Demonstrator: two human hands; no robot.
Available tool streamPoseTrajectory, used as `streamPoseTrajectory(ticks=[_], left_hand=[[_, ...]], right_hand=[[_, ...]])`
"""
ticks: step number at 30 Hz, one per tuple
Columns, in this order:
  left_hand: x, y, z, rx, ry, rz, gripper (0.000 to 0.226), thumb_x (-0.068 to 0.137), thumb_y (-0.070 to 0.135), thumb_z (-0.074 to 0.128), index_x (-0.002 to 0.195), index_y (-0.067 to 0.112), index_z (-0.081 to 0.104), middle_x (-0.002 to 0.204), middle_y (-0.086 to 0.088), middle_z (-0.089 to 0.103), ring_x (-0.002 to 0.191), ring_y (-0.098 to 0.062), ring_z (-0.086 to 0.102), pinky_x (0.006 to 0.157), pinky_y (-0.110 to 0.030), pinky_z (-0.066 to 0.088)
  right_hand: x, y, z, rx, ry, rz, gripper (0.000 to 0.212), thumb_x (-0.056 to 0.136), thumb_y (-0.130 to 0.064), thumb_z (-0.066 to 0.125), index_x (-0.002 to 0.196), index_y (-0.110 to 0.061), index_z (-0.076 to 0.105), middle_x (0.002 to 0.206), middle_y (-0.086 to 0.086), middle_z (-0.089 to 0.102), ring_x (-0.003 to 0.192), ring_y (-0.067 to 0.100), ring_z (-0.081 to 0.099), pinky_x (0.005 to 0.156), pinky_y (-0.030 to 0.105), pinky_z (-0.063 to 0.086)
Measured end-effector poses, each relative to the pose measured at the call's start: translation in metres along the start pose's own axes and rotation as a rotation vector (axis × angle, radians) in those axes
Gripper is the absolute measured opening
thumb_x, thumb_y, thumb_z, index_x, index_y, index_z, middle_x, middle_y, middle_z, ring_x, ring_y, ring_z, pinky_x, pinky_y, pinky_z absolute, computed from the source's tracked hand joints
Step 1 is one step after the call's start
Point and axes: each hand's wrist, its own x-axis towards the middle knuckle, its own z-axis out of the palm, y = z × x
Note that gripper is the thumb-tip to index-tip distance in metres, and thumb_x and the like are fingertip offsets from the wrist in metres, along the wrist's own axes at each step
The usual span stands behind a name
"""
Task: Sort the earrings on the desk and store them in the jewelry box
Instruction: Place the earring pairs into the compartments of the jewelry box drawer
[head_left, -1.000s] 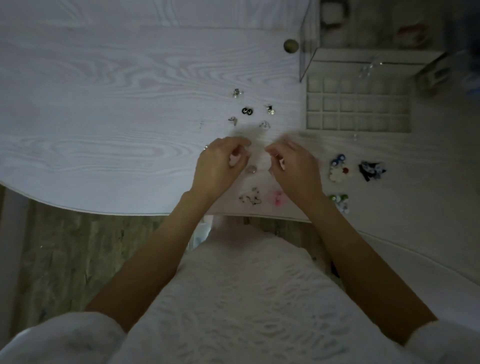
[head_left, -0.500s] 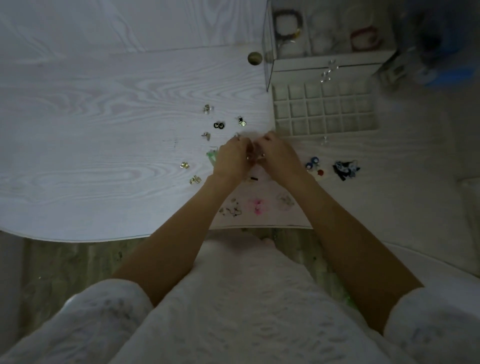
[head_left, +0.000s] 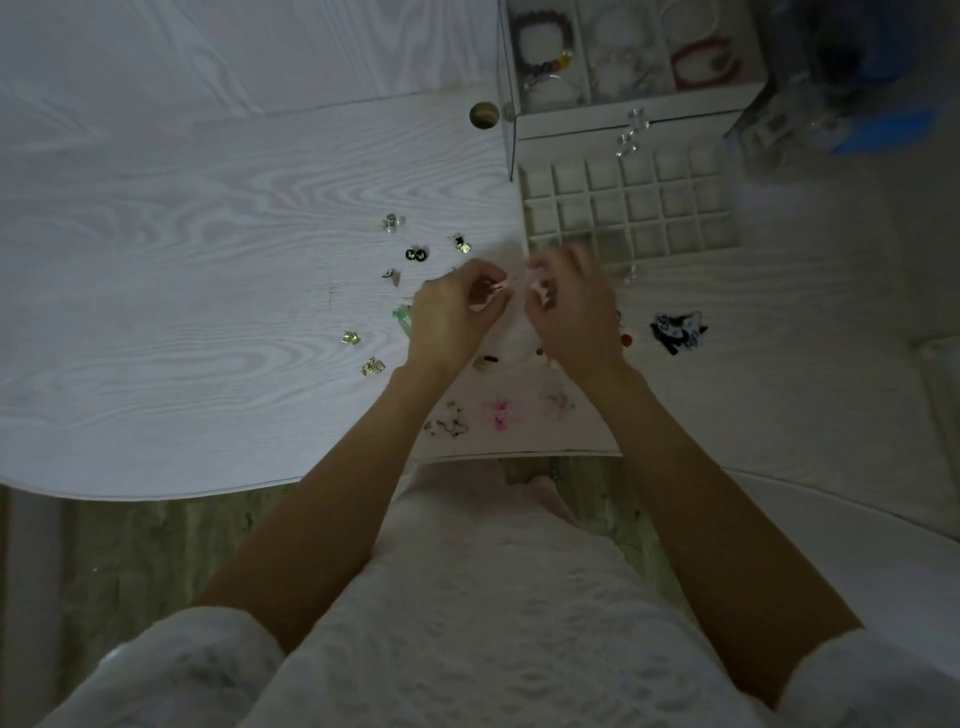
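My left hand (head_left: 451, 317) and my right hand (head_left: 571, 312) are held close together over the white desk (head_left: 182, 260), just in front of the jewelry box. Each pinches a small pale pink earring (head_left: 506, 285); the right hand is blurred. Several earrings lie scattered around: gold ones (head_left: 351, 338) to the left, a black round one (head_left: 414, 254), a pink pair (head_left: 498, 413) near the desk edge, and a black-and-white one (head_left: 678, 328) to the right. The jewelry box's open gridded tray (head_left: 628, 208) stands beyond my hands, its compartments looking bare.
The jewelry box's upper level (head_left: 623, 52) holds bracelets behind a clear lid. A round cable hole (head_left: 484, 114) sits in the desk left of the box. A blue-and-dark object (head_left: 857, 78) stands at the far right. The desk's front edge curves near my lap.
My hands have moved forward toward the tray and lifted small pink pieces; the right hand is now in motion. The camera has tilted, so the box appears lower and nearer.
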Motion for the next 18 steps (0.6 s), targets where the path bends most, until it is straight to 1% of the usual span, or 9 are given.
streamPoseTrajectory(ticks=[1, 3, 5, 7, 9, 11, 13, 16, 18], left_hand=[[0.007, 0.005, 0.004, 0.004, -0.017, 0.039, 0.018, 0.080, 0.019, 0.070, 0.095, 0.010, 0.068, 0.088, -0.004, 0.073, 0.080, -0.014, 0.068, 0.077, -0.027, 0.055], [0.022, 0.014, 0.013, 0.030, -0.050, 0.089, 0.016, 0.080, 0.017, 0.068, 0.095, 0.010, 0.068, 0.090, -0.004, 0.073, 0.079, -0.015, 0.068, 0.075, -0.028, 0.055], [0.037, 0.018, 0.019, 0.034, -0.086, 0.094, 0.015, 0.080, 0.015, 0.068, 0.094, 0.009, 0.069, 0.091, -0.006, 0.071, 0.077, -0.016, 0.067, 0.073, -0.027, 0.054], [0.047, 0.016, 0.024, 0.068, -0.112, 0.113, 0.014, 0.079, 0.017, 0.070, 0.091, 0.009, 0.071, 0.089, -0.010, 0.071, 0.074, -0.019, 0.065, 0.069, -0.024, 0.051], [0.053, 0.012, 0.025, 0.106, -0.150, 0.128, 0.016, 0.079, 0.021, 0.070, 0.091, 0.011, 0.072, 0.088, -0.010, 0.071, 0.073, -0.020, 0.065, 0.069, -0.019, 0.045], [0.055, 0.010, 0.025, 0.121, -0.194, 0.154, 0.023, 0.079, 0.022, 0.070, 0.100, 0.012, 0.070, 0.090, -0.009, 0.072, 0.077, -0.022, 0.066, 0.075, -0.025, 0.049], [0.056, 0.010, 0.025, 0.126, -0.205, 0.167, 0.033, 0.080, 0.020, 0.070, 0.111, 0.011, 0.064, 0.095, -0.010, 0.072, 0.082, -0.024, 0.066, 0.079, -0.032, 0.051], [0.055, 0.010, 0.025, 0.069, -0.195, 0.145, 0.037, 0.079, 0.013, 0.070, 0.114, 0.007, 0.061, 0.100, -0.011, 0.069, 0.081, -0.021, 0.066, 0.077, -0.030, 0.053], [0.056, 0.007, 0.025, 0.067, -0.167, 0.139, 0.028, 0.077, 0.010, 0.069, 0.105, 0.008, 0.066, 0.099, -0.011, 0.067, 0.077, -0.020, 0.065, 0.071, -0.028, 0.052]], right_hand=[[0.005, 0.004, -0.007, 0.016, 0.052, 0.031, 0.020, 0.078, -0.005, 0.060, 0.098, -0.004, 0.059, 0.103, 0.014, 0.055, 0.079, 0.016, 0.051, 0.067, 0.011, 0.037], [0.018, 0.013, -0.015, 0.001, 0.058, 0.097, 0.020, 0.080, -0.009, 0.061, 0.099, -0.005, 0.060, 0.103, 0.013, 0.057, 0.083, 0.016, 0.050, 0.064, 0.008, 0.031], [0.029, 0.021, -0.014, -0.020, 0.012, 0.142, 0.019, 0.081, -0.011, 0.061, 0.099, -0.006, 0.061, 0.102, 0.013, 0.061, 0.088, 0.022, 0.055, 0.066, 0.017, 0.032], [0.034, 0.024, -0.009, 0.046, -0.014, 0.151, 0.017, 0.080, -0.009, 0.062, 0.097, -0.005, 0.063, 0.094, 0.013, 0.065, 0.086, 0.027, 0.060, 0.069, 0.026, 0.042], [0.036, 0.023, -0.007, 0.125, -0.037, 0.188, 0.018, 0.081, -0.008, 0.063, 0.099, -0.005, 0.065, 0.093, 0.012, 0.069, 0.085, 0.024, 0.063, 0.073, 0.032, 0.051], [0.037, 0.021, -0.006, 0.156, -0.045, 0.218, 0.021, 0.083, -0.008, 0.062, 0.103, -0.005, 0.065, 0.097, 0.012, 0.070, 0.087, 0.022, 0.064, 0.077, 0.036, 0.053], [0.037, 0.020, -0.005, 0.140, -0.028, 0.216, 0.024, 0.084, -0.007, 0.061, 0.108, -0.004, 0.064, 0.101, 0.014, 0.069, 0.090, 0.020, 0.063, 0.078, 0.029, 0.050], [0.036, 0.021, -0.003, 0.092, 0.015, 0.212, 0.023, 0.083, -0.007, 0.063, 0.106, -0.004, 0.066, 0.098, 0.013, 0.070, 0.083, 0.011, 0.059, 0.072, 0.016, 0.041], [0.036, 0.024, 0.001, 0.043, 0.031, 0.220, 0.016, 0.085, -0.011, 0.063, 0.099, -0.004, 0.067, 0.094, 0.014, 0.070, 0.083, 0.018, 0.063, 0.070, 0.023, 0.045]])
